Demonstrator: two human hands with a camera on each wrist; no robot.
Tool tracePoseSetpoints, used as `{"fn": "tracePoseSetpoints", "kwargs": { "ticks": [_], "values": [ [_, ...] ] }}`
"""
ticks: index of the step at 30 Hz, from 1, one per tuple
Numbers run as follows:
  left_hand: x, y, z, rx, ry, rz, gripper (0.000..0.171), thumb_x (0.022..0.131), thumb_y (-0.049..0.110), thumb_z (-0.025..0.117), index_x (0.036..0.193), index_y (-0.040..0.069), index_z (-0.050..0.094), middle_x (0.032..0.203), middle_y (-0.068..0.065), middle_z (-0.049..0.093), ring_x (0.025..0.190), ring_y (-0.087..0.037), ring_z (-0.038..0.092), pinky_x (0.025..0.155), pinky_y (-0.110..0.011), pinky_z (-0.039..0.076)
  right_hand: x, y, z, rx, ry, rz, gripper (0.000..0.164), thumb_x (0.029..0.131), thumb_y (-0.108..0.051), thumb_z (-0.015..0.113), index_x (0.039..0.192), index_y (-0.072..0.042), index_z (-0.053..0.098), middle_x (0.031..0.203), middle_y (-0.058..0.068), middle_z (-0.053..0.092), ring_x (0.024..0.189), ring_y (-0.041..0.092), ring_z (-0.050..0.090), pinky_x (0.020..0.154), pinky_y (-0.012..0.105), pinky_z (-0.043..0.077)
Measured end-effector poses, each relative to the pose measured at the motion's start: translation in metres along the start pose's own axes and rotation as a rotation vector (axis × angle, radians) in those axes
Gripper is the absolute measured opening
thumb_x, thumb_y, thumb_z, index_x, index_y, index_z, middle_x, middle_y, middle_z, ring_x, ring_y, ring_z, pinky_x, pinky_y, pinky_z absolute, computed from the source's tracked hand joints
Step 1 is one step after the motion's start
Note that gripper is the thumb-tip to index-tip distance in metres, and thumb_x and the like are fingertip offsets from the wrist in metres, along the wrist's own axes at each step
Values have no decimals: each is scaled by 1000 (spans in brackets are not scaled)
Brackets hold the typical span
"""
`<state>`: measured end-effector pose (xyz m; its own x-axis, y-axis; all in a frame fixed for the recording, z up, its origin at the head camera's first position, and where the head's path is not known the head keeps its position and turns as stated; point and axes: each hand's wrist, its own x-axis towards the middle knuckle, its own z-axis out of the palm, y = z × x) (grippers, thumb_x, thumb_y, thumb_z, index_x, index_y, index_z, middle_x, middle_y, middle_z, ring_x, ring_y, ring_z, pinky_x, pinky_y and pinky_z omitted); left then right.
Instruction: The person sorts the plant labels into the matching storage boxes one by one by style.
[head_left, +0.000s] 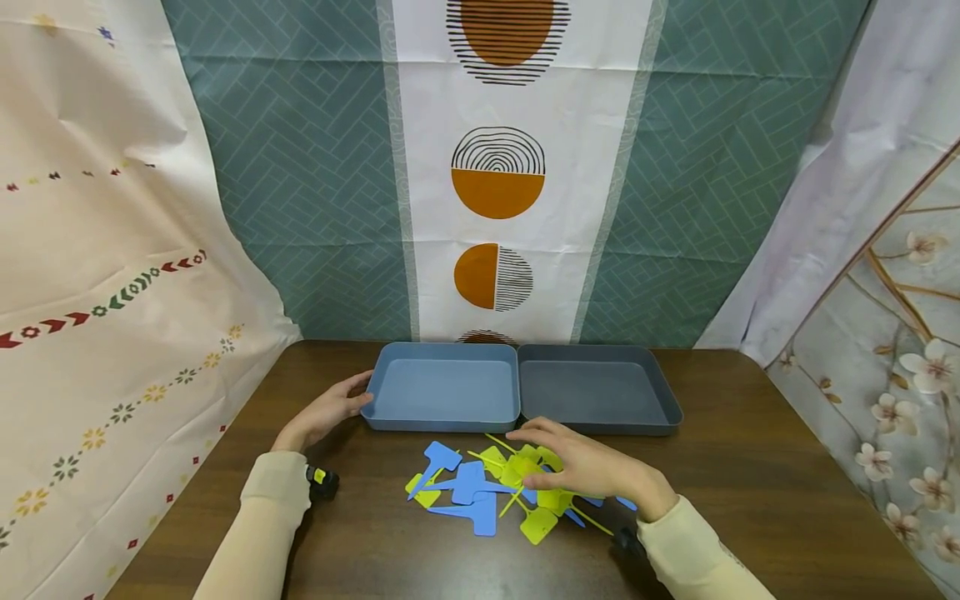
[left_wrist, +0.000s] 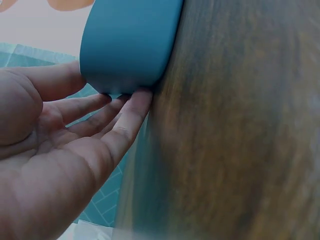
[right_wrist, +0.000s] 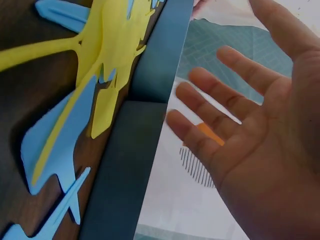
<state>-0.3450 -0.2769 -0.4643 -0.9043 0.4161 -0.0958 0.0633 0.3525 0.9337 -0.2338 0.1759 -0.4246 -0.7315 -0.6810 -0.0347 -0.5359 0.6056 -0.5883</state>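
My left hand [head_left: 330, 412] touches the left end of a light blue tray [head_left: 442, 426]. In the left wrist view its fairly straight fingers [left_wrist: 127, 120] rest against the rounded corner of that tray [left_wrist: 130, 40]. Over a loose pile of T-shaped plant labels hovers my right hand [head_left: 588, 462], fingers spread and holding nothing. The pile mixes yellow-green labels [head_left: 538, 527] with blue labels [head_left: 486, 515], overlapping at many angles. The right wrist view shows the bare palm [right_wrist: 255, 125] apart from the labels, though part of the pile is hidden under this hand in the head view.
A dark grey tray [head_left: 600, 429] stands right beside the light blue one, both near the back edge of the brown wooden table [head_left: 375, 542]. Behind them hangs a patterned curtain [head_left: 315, 183]. Draped cloths [head_left: 112, 292] border the table at left and right.
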Motion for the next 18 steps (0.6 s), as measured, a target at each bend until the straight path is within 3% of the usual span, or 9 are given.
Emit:
{"fn": "tracePoseSetpoints", "kwargs": {
  "ticks": [6, 18],
  "values": [
    [2, -1, 0, -12, -2, 2, 64, 112, 9, 46, 164, -6, 11, 168, -33, 10, 152, -52, 20, 120, -66, 24, -1, 1, -2, -3, -41, 43, 61, 94, -42, 78, 146, -16, 56, 135, 2, 51, 117, 26, 54, 99, 44, 50],
    [2, -6, -2, -42, -11, 9, 64, 112, 10, 44, 164, -5, 10, 168, -32, 8, 152, -52, 19, 120, -66, 25, -2, 2, -1, 3, -92, 62, 47, 91, -32, 83, 131, -16, 62, 121, -2, 53, 109, 23, 54, 93, 38, 51]
  ]
}}
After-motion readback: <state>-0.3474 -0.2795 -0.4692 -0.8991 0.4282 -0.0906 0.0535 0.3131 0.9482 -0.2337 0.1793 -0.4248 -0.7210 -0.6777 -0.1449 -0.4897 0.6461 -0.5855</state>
